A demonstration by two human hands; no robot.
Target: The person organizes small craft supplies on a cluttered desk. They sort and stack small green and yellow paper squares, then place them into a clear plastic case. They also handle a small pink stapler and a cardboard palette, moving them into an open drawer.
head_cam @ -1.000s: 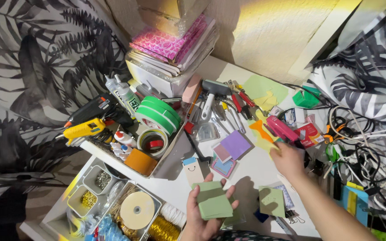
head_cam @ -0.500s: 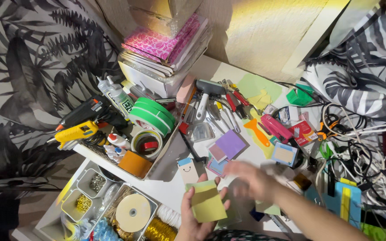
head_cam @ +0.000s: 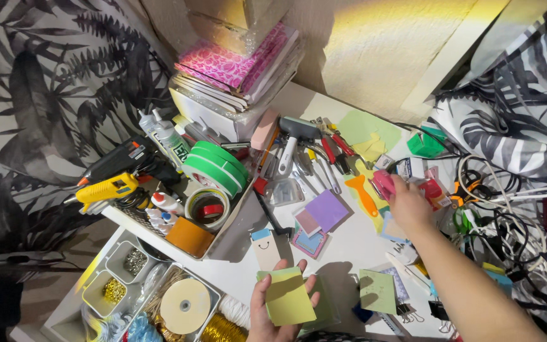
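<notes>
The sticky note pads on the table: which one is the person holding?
The yellow-green pad, held in the left hand at the bottom edge. The purple pad and the green pad lie flat on the table, untouched.

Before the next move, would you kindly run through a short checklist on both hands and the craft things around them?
1. Left hand has a firm grip on the yellow-green sticky note pad: ok, fingers wrap its edges.
2. Right hand is at the pink tool: ok, fingers touch it; whether they close on it, cannot tell.
3. Purple sticky note pad lies flat on the white table: ok.
4. Bare table between the hands: not ok, papers and clips crowd it.
5. Black cables are apart from the right forearm: cannot tell.
</notes>
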